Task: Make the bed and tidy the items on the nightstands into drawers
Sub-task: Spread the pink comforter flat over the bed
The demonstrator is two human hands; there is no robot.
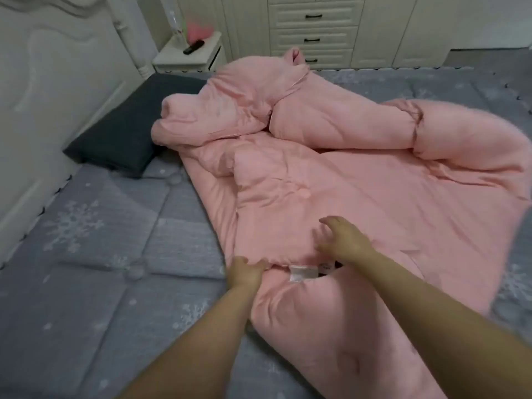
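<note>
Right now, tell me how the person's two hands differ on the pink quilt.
The left hand grips a fold at the edge of the crumpled pink quilt, fingers curled into the fabric; the right hand is spread, fingers apart. The left hand sits nearer the grey snowflake-print bed sheet; the right hand lies farther in over the quilt. Both are bare and close to the white label.

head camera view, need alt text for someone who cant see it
A person's left hand grips the near edge of a rumpled pink duvet on a grey snowflake-print bed, while the right hand reaches over it with fingers spread. A dark pillow lies by the headboard; a remote sits on the far nightstand.
</note>
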